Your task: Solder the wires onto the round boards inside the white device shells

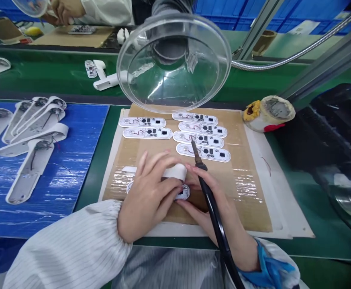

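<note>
Soldering iron (210, 196) is gripped pen-like in the right hand (234, 226), tip pointed away; white housing (175, 171) and circuit board (184, 193) are clasped by the left hand (147, 200) against the cardboard mat (247, 192), seemingly for steadiness.

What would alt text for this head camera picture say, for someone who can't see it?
A person's left hand holds down a white casing on a cardboard mat while the right hand grips a soldering iron, tip pointing away. Six circuit boards lie beyond, under a clear dome; more casings rest on a blue sheet.
</note>
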A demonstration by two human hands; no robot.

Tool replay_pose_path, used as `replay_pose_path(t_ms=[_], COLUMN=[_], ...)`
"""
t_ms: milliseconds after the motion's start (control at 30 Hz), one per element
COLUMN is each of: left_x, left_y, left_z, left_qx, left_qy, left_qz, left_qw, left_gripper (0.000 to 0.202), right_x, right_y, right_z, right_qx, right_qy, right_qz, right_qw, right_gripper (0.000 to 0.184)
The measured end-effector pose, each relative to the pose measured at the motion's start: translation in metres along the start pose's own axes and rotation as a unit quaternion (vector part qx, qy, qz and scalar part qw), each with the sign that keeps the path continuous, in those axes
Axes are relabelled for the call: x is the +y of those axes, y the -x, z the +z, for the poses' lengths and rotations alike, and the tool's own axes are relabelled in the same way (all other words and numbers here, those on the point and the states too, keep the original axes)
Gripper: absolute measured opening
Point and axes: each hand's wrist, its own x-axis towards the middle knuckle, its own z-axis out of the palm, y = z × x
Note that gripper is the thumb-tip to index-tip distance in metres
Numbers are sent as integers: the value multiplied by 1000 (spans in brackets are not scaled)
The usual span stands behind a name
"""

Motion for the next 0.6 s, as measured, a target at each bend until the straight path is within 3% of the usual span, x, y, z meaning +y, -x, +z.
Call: replay_pose_path(t_ms=[167,267,333,500,600], left_x=[2,2,2,0,-2], left_y=[0,-2,-2,0,0], left_z=[5,6,8,10,9], left_qx=[2,3,6,11,13], left_qy=[-8,-7,-5,-1,5], left_qz=[-23,-23,-22,-21,-20], left_qw=[1000,1000,1000,1000,1000], left_gripper=[15,14,13,9,9], right_x=[-4,3,9,13,12], right_y=[5,4,4,5,5], right_z=[-31,-46,-48,-42,-42], right_qx=[139,305,365,269,218], right_qy=[28,11,-17,-65,-66], right_qz=[4,-20,-20,-6,-41], right_qw=[990,952,931,961,973], right_gripper=[38,22,14,21,16])
